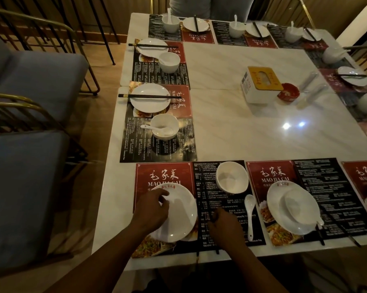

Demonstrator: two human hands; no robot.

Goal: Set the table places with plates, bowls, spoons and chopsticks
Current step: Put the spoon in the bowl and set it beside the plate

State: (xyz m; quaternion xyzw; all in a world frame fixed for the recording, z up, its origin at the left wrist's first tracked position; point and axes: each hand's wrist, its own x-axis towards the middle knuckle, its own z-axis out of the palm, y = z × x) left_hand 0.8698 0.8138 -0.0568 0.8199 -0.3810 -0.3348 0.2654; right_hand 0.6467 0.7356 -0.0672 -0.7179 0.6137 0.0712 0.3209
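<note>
While the left hand [152, 208] rests with curled fingers on the near-left rim of a white plate [178, 212] bearing small red characters too small to read, the right hand [222, 225] closes around dark chopsticks [217, 251], whose shafts are mostly hidden under it, only the ends showing at the near edge of the bench [231, 127]. The plate lies on a placemat [163, 176] printed "MAO JIA CAI" below three white characters; an empty white bowl [232, 177] stands at its far right and a white spoon [250, 212] lies just right of the right hand. The placemat's fine white text is illegible, and the place settings at the far right are blurred.
</note>
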